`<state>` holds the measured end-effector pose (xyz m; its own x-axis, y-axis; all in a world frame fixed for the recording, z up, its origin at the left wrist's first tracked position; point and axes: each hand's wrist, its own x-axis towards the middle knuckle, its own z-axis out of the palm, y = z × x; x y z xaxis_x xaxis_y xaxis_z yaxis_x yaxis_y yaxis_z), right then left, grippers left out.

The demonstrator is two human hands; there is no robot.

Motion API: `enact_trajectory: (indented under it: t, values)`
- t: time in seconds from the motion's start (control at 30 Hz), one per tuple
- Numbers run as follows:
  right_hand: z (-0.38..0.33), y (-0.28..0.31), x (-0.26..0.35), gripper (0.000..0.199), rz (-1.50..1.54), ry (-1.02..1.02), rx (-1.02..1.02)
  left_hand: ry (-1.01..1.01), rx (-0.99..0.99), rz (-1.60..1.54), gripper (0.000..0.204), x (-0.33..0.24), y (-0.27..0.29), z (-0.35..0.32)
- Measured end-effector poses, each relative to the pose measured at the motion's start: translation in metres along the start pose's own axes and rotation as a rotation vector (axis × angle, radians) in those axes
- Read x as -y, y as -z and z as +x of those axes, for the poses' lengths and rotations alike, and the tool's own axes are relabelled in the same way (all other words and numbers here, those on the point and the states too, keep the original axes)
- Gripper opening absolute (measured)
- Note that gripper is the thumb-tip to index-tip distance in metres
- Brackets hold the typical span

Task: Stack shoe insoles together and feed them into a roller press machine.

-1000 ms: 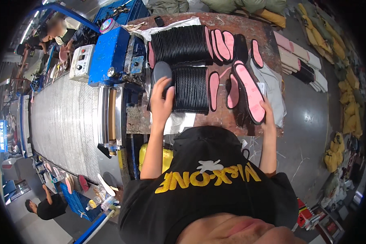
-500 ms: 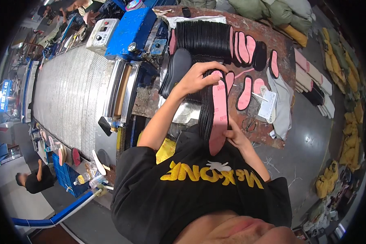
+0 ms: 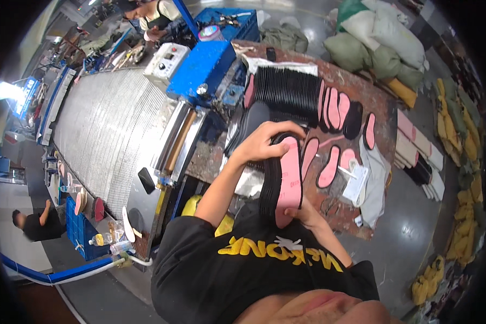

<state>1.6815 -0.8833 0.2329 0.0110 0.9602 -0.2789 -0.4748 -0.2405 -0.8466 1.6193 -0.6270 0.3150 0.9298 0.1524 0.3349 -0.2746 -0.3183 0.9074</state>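
Observation:
Upright in front of my chest is a thick stack of insoles (image 3: 290,186), black in the layers with a pink top face. My left hand (image 3: 264,141) is closed over its upper end, thumb on the pink face and fingers over the far edge. Around the lower end, my right hand (image 3: 309,215) grips from the right side, its fingers partly hidden behind the stack. Beyond my left hand, a long packed row of black insoles (image 3: 289,96) stands on the worn reddish table (image 3: 356,83). Loose pink insoles (image 3: 328,166) lie just right of the stack.
To the left stands a blue machine (image 3: 201,70) with a control box (image 3: 166,63), rollers and a wide mesh conveyor (image 3: 110,121). A grey cloth (image 3: 373,183) and white card (image 3: 355,186) lie on the table's right side. Sacks (image 3: 386,32) are piled behind; two other people are farther off.
The view has tilted, so the table and machine sit lower in the picture. Both hands keep their hold on the insole stack, which also appears lower and slightly foreshortened.

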Motion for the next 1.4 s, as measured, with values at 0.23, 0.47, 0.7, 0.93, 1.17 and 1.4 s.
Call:
enact_trajectory:
  t: [0.23,0.47,0.7,0.93,1.17,1.4]
  values:
    - [0.006,0.013,-0.009,0.088,0.096,-0.209,0.078,0.153,-0.039,0.135,0.04,0.015,0.0,-0.01]
    - [0.014,0.014,-0.019,0.071,0.275,-0.014,-0.205,0.103,-0.322,0.209,0.032,0.027,0.011,-0.03]
    - [0.008,0.035,0.0,0.076,0.286,0.275,-0.148,-0.016,-0.172,0.025,0.045,0.0,0.009,-0.033]
    - [0.025,0.013,0.023,0.07,0.222,0.389,-0.32,-0.283,-0.318,0.487,0.043,-0.077,-0.028,-0.023]
    - [0.049,0.04,0.041,0.078,-0.218,0.625,-0.373,-0.335,-0.454,0.602,0.039,-0.102,-0.025,-0.033]
    - [0.014,0.034,0.125,0.083,-1.023,0.834,-0.424,0.038,-0.136,0.994,0.097,-0.094,0.013,-0.067]
